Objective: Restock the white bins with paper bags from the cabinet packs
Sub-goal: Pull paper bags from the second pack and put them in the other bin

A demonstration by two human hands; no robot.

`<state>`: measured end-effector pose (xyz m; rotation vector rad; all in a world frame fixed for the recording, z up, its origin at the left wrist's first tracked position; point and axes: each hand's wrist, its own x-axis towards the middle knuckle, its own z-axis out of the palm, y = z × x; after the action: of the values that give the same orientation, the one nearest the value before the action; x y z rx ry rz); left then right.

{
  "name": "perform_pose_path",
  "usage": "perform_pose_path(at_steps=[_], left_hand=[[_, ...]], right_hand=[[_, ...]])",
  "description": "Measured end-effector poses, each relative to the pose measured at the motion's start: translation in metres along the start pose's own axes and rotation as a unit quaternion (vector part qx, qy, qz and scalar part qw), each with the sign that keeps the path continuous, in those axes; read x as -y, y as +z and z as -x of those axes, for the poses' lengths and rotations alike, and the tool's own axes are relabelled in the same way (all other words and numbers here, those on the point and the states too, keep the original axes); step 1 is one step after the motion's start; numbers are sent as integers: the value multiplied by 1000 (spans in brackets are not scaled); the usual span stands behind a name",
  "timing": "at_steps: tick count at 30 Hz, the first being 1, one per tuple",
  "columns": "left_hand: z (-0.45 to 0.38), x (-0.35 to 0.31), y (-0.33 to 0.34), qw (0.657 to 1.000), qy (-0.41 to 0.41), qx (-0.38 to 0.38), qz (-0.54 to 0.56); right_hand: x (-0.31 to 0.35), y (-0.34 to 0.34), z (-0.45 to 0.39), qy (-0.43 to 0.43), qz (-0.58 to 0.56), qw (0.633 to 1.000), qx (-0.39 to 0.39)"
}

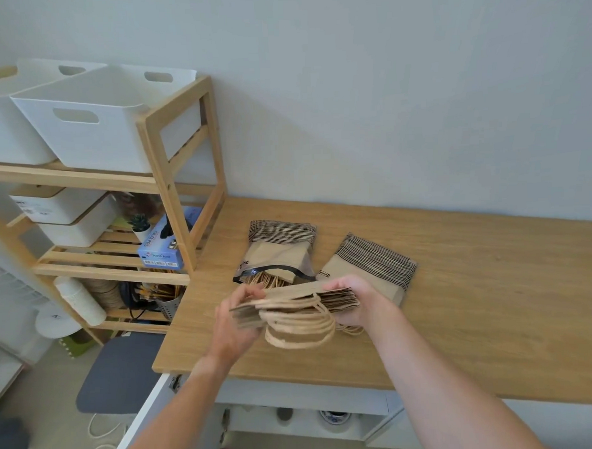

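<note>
A flat stack of brown paper bags (pixel 300 303) with looped paper handles hangs just above the wooden countertop (pixel 475 302). My left hand (pixel 237 320) grips its left end and my right hand (pixel 357 299) grips its right end. Behind the stack lie two packs of bags: an opened clear pack (pixel 279 255) with handles spilling out, and a second pack (pixel 370 265) to its right. Two white bins (pixel 93 117) stand side by side on the top of a wooden shelf unit at the left; I cannot see into them.
The wooden shelf unit (pixel 172 181) holds lidded white boxes (pixel 69 212), a blue glove box (pixel 164 245), a small plant, paper cups and a cutlery holder. Below the countertop a cabinet door (pixel 143 421) stands open. A grey chair seat (pixel 122 371) sits between shelf and cabinet.
</note>
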<state>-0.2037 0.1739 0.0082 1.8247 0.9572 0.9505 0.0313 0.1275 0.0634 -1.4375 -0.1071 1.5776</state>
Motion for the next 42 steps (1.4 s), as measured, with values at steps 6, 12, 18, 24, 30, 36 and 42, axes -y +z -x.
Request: perform_pose_path(at_steps=[6,12,18,24,30,36,42], left_hand=[[-8,-16,0,979,-62,-107,161],[-13,-1,-10,974,-81,-119,175],[-14,12,-22,986,-113,-52,109],[-20,5,-30,994,-24,-105,-14],[-43,-7,-60,967,110,25,-226],[-72,-24,-68,881,3,201,-428],[-82,-21,-62,878,-64,263,-394]], right_hand=[[-19,22,-9,-41,-118,992,-2],[-37,28,-19,-28,-67,997,-27],[-51,29,-28,-65,-33,997,6],[-51,47,-9,-238,83,966,-48],[-28,30,-4,-452,482,750,-19],[7,58,3,-338,726,599,-27],[12,73,-9,-189,774,603,-24]])
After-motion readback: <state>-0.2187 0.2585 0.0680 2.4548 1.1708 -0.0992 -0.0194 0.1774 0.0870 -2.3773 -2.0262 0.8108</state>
